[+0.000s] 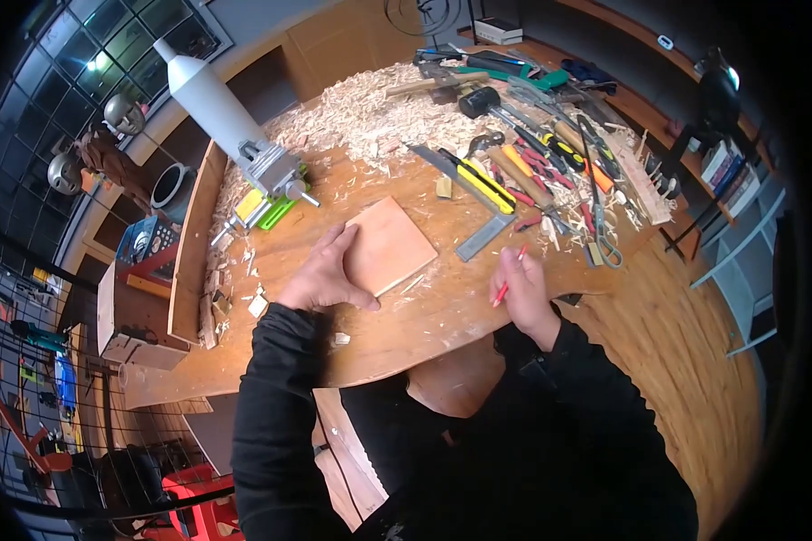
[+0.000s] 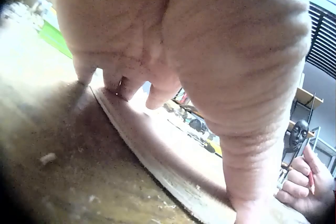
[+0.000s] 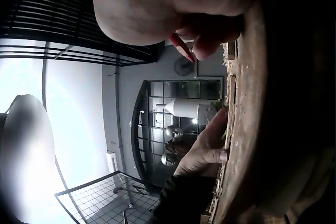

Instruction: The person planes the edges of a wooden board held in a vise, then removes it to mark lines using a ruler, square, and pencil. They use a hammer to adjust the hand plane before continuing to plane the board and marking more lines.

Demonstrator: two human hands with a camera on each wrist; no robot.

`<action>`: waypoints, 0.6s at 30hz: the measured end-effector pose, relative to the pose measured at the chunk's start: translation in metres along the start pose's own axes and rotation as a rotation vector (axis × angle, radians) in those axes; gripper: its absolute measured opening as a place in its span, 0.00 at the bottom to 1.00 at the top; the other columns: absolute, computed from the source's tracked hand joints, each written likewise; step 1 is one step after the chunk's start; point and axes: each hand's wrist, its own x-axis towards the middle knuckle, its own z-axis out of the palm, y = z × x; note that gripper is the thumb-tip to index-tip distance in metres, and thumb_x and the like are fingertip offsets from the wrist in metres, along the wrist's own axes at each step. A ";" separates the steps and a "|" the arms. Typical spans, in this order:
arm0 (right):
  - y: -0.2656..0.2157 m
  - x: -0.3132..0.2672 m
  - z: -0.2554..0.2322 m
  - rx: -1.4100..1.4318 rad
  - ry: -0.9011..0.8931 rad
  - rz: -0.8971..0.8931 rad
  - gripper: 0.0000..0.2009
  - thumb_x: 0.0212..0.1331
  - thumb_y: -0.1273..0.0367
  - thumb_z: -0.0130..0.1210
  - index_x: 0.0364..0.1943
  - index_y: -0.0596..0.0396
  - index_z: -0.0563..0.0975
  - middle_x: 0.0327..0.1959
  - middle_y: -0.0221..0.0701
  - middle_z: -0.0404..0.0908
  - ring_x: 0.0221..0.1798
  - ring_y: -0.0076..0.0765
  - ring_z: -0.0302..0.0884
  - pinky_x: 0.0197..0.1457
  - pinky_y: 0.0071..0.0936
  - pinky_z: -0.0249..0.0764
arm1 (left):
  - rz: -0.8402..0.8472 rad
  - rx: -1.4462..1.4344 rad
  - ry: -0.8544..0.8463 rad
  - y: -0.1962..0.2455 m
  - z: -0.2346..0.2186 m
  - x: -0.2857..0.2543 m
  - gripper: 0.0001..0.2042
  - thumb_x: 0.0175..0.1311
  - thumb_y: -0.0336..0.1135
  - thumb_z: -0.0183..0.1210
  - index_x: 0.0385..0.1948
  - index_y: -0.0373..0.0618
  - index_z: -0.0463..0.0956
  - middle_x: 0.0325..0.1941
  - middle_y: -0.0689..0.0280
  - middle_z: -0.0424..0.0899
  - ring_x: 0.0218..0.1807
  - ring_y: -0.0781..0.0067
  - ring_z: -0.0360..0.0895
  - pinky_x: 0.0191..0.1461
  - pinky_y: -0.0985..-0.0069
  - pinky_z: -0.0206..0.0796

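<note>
A thin square wooden board (image 1: 390, 245) lies flat on the workbench (image 1: 424, 329). My left hand (image 1: 320, 270) rests across its left corner, fingers spread at the far left edge and thumb at the near edge. The left wrist view shows the palm arched over the edge of this board (image 2: 152, 174), fingertips down at it. Right of the board, my right hand (image 1: 528, 293) holds a red pencil (image 1: 501, 295), pointed down toward the bench. In the right wrist view the pencil (image 3: 181, 46) sticks out past the curled fingers.
A metal square (image 1: 484, 236) with a yellow utility knife (image 1: 485, 187) lies beyond the board. Several hand tools, including a black mallet (image 1: 479, 102), crowd the right back. Wood shavings (image 1: 361, 108) heap behind. A white cylindrical machine (image 1: 216, 104) stands back left, near an upright plank (image 1: 197, 252).
</note>
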 end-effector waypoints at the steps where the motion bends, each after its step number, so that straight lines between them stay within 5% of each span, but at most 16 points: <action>1: 0.000 0.000 0.000 -0.006 0.008 -0.007 0.22 0.85 0.55 0.42 0.28 0.49 0.66 0.18 0.25 0.63 0.19 0.26 0.69 0.25 0.26 0.69 | 0.012 -0.001 0.000 0.000 0.000 0.001 0.68 0.24 0.46 0.87 0.78 0.33 0.58 0.84 0.40 0.54 0.86 0.41 0.51 0.87 0.63 0.49; 9: -0.006 0.003 0.003 -0.062 -0.005 -0.040 0.23 0.84 0.55 0.43 0.27 0.52 0.70 0.19 0.25 0.72 0.23 0.23 0.74 0.32 0.24 0.73 | -0.029 0.002 -0.037 0.004 -0.001 0.003 0.69 0.22 0.45 0.88 0.79 0.34 0.58 0.85 0.40 0.52 0.87 0.43 0.49 0.88 0.64 0.48; 12: -0.019 0.025 -0.001 -0.162 -0.023 0.101 0.17 0.80 0.62 0.51 0.31 0.56 0.75 0.19 0.31 0.75 0.26 0.31 0.79 0.35 0.31 0.76 | -0.070 0.026 -0.067 0.011 -0.007 0.002 0.70 0.23 0.45 0.88 0.79 0.35 0.57 0.86 0.41 0.51 0.87 0.43 0.48 0.88 0.64 0.47; 14: -0.020 0.052 -0.010 -0.831 -0.162 -0.432 0.06 0.69 0.71 0.57 0.34 0.57 0.81 0.26 0.43 0.80 0.32 0.47 0.85 0.37 0.41 0.79 | -0.099 0.046 -0.086 0.013 -0.008 0.003 0.70 0.23 0.46 0.88 0.80 0.36 0.56 0.86 0.41 0.50 0.87 0.43 0.48 0.88 0.63 0.48; 15: -0.026 0.059 -0.010 -0.823 -0.163 -0.436 0.06 0.69 0.71 0.57 0.34 0.57 0.81 0.26 0.43 0.80 0.32 0.47 0.85 0.37 0.41 0.79 | -0.099 0.063 -0.097 0.012 -0.008 0.004 0.70 0.23 0.47 0.88 0.80 0.36 0.56 0.86 0.42 0.50 0.87 0.44 0.48 0.88 0.63 0.48; 17: -0.056 0.069 -0.005 -1.366 -0.305 -0.470 0.05 0.58 0.74 0.59 0.36 0.55 0.84 0.37 0.52 0.82 0.39 0.59 0.86 0.39 0.48 0.80 | -0.100 0.089 -0.102 0.011 -0.008 0.004 0.71 0.24 0.48 0.88 0.80 0.37 0.55 0.86 0.42 0.50 0.87 0.44 0.48 0.87 0.63 0.48; 18: -0.052 0.083 -0.008 -1.520 -0.447 -0.478 0.07 0.54 0.74 0.61 0.37 0.54 0.86 0.43 0.50 0.82 0.39 0.56 0.87 0.39 0.47 0.81 | -0.109 0.091 -0.108 0.011 -0.008 0.004 0.71 0.24 0.49 0.87 0.80 0.37 0.55 0.86 0.43 0.50 0.87 0.44 0.48 0.87 0.63 0.48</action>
